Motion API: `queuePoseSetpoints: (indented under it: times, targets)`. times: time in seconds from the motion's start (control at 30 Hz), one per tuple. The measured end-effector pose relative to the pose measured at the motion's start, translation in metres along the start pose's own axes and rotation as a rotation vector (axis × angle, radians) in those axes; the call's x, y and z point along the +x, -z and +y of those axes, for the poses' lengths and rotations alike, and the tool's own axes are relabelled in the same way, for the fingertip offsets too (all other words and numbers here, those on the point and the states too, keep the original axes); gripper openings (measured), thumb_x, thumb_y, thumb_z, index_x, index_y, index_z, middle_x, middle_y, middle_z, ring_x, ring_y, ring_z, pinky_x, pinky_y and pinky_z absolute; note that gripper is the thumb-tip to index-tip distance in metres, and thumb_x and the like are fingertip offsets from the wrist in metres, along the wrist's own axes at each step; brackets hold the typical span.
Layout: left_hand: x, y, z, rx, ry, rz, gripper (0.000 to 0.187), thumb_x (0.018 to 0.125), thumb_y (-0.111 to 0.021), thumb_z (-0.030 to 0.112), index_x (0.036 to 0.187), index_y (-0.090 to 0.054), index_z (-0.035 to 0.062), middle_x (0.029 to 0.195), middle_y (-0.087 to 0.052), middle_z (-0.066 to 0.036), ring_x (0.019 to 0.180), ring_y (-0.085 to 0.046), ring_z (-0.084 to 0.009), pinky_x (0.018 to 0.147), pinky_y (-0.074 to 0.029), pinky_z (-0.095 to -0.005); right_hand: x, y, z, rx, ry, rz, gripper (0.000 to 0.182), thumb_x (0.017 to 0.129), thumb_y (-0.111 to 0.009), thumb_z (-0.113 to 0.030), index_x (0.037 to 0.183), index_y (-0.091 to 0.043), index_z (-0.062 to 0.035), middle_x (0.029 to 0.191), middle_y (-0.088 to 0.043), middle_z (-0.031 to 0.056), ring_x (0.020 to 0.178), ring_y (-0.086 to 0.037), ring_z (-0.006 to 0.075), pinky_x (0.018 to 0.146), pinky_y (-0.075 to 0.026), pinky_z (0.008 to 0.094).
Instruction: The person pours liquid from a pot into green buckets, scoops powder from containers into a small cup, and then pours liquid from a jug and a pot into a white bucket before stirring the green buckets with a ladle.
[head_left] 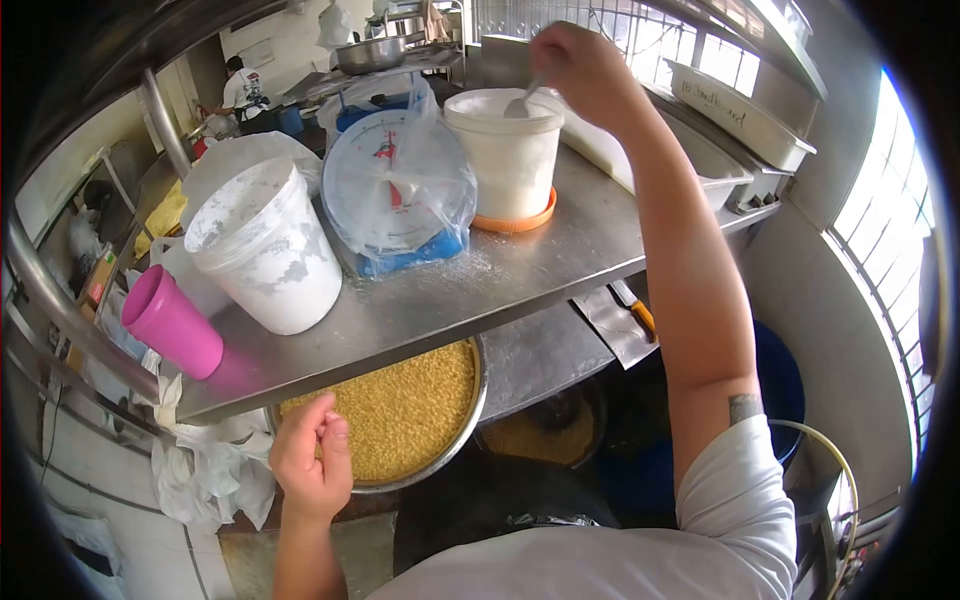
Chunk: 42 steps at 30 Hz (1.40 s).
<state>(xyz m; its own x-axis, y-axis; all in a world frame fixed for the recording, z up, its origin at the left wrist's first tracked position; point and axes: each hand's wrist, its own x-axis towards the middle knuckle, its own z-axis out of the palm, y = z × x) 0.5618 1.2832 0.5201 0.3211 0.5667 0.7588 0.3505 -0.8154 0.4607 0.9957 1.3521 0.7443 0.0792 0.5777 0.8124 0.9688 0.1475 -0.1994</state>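
My right hand (575,70) grips a metal spoon (517,106), with its bowl at the mouth of a white bucket (503,150). This bucket stands on an orange lid (515,219). Below the shelf's front edge, my left hand (312,460) is loosely curled with the thumb apart, and nothing shows in it. Behind that hand, a large metal bowl (482,385) holds small yellow granules (410,410). A dial scale (395,175) wrapped in clear plastic sits left of the bucket.
On the steel shelf (560,270) stand a powder-smeared white bucket (275,250) and a pink cup (175,325). A yellow-handled knife (640,312) lies lower down. Trays (735,115) are stacked at right. A person (245,92) works in the background.
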Motion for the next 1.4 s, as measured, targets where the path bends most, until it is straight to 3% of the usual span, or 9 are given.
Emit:
queuePoseSetpoints:
  times: [0.17, 0.3, 0.5, 0.7, 0.83, 0.93, 1.07, 1.2, 1.4]
  targets:
    - [0.000, -0.010, 0.017, -0.067, -0.045, -0.029, 0.021, 0.096, -0.064, 0.003, 0.114, -0.067, -0.0044, 0.088, -0.067, -0.011, 0.074, -0.061, -0.0171, 0.069, -0.050, -0.0289, 0.026, -0.019, -0.011, 0.259, -0.212, -0.469, 0.017, 0.095, -0.053, -0.009, 0.098, -0.068, -0.0008, 0.085, -0.072, 0.0060, 0.077, -0.066, 0.0128, 0.070, -0.055, 0.0285]
    - [-0.007, -0.010, 0.019, -0.071, -0.078, -0.005, 0.023, 0.092, -0.068, 0.006, 0.113, -0.067, -0.0051, 0.082, -0.066, -0.013, 0.068, -0.062, -0.0207, 0.063, -0.050, -0.0295, 0.014, -0.023, -0.019, 0.231, -0.208, -0.503, 0.020, 0.097, -0.054, -0.009, 0.108, -0.068, -0.0007, 0.091, -0.073, 0.0071, 0.081, -0.068, 0.0126, 0.077, -0.057, 0.0271]
    - [-0.029, 0.002, 0.002, -0.030, 0.025, -0.010, 0.022, 0.093, -0.068, 0.007, 0.112, -0.068, -0.0052, 0.083, -0.066, -0.013, 0.069, -0.063, -0.0200, 0.064, -0.050, -0.0295, 0.007, -0.015, -0.005, 0.676, -0.423, -0.384, 0.023, 0.099, -0.058, -0.014, 0.114, -0.068, -0.0001, 0.098, -0.073, 0.0096, 0.081, -0.068, 0.0149, 0.077, -0.057, 0.0282]
    - [-0.035, 0.006, -0.002, -0.021, 0.128, 0.014, 0.022, 0.094, -0.067, 0.007, 0.112, -0.068, -0.0055, 0.084, -0.066, -0.012, 0.069, -0.062, -0.0195, 0.064, -0.050, -0.0293, -0.010, 0.000, -0.006, 0.576, -0.326, -0.148, 0.023, 0.098, -0.060, -0.015, 0.114, -0.068, 0.0000, 0.097, -0.073, 0.0103, 0.077, -0.066, 0.0155, 0.072, -0.056, 0.0296]
    - [0.029, 0.017, 0.033, 0.075, -0.150, 0.044, 0.027, 0.097, -0.063, 0.005, 0.121, -0.064, -0.0055, 0.095, -0.068, -0.012, 0.080, -0.063, -0.0180, 0.075, -0.051, -0.0299, -0.037, 0.012, -0.014, 0.380, -0.216, 0.285, 0.025, 0.097, -0.065, -0.022, 0.106, -0.070, 0.0005, 0.089, -0.074, 0.0102, 0.068, -0.065, 0.0147, 0.062, -0.053, 0.0316]
    - [0.125, 0.014, 0.057, 0.160, -0.384, 0.152, 0.036, 0.097, -0.065, 0.008, 0.131, -0.059, -0.0041, 0.123, -0.065, -0.016, 0.107, -0.065, -0.0227, 0.091, -0.052, -0.0337, -0.068, 0.023, -0.031, 0.261, -0.148, 0.477, 0.023, 0.096, -0.066, -0.021, 0.104, -0.070, 0.0000, 0.085, -0.073, 0.0101, 0.066, -0.064, 0.0150, 0.061, -0.051, 0.0303]
    - [0.274, -0.017, 0.072, 0.317, -0.282, 0.127, 0.064, 0.094, -0.072, 0.036, 0.144, -0.052, 0.0008, 0.144, -0.058, -0.020, 0.131, -0.057, -0.0301, 0.109, -0.044, -0.0372, -0.156, 0.016, -0.068, 0.669, -0.047, 0.285, 0.008, 0.092, -0.067, -0.006, 0.099, -0.069, -0.0007, 0.084, -0.068, 0.0131, 0.068, -0.063, 0.0195, 0.061, -0.051, 0.0308]
    - [0.366, -0.047, 0.048, 0.300, 0.032, -0.151, 0.084, 0.089, -0.071, 0.055, 0.146, -0.047, -0.0017, 0.148, -0.053, -0.025, 0.135, -0.054, -0.0347, 0.111, -0.042, -0.0393, -0.240, 0.028, -0.080, 0.523, 0.336, 0.039, 0.016, 0.086, -0.071, 0.000, 0.101, -0.065, 0.0001, 0.091, -0.068, 0.0151, 0.075, -0.069, 0.0309, 0.066, -0.057, 0.0379]
    - [0.399, -0.053, 0.014, 0.185, 0.078, -0.148, 0.089, 0.085, -0.075, 0.054, 0.146, -0.046, -0.0035, 0.140, -0.058, -0.022, 0.128, -0.056, -0.0284, 0.108, -0.041, -0.0364, -0.331, 0.052, -0.061, 0.519, -0.149, 0.000, 0.015, 0.089, -0.072, -0.003, 0.102, -0.066, 0.0022, 0.093, -0.069, 0.0172, 0.078, -0.070, 0.0342, 0.068, -0.057, 0.0386]
